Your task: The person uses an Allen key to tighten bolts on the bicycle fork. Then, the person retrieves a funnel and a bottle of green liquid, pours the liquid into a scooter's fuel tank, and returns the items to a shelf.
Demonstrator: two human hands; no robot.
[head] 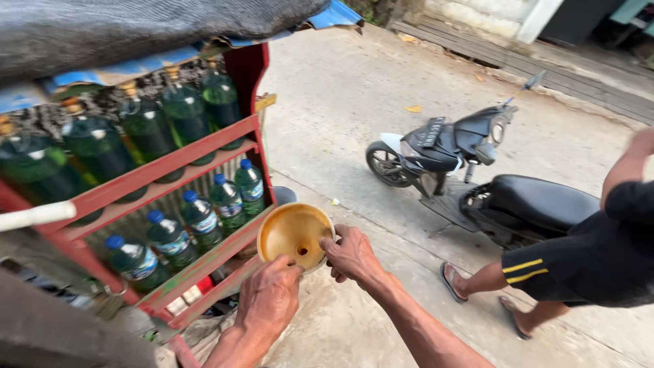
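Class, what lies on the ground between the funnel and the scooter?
In the head view, bare concrete separates the funnel from the scooter, save one small white scrap.

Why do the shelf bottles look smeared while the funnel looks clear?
Head view: even, shadowless daylight; the funnel and both hands, left hand and right hand, are fairly sharp; the green bottles near the frame's edge are motion-blurred and stretched by the wide lens.

Single head view, steeply down, close over hands (310, 279)
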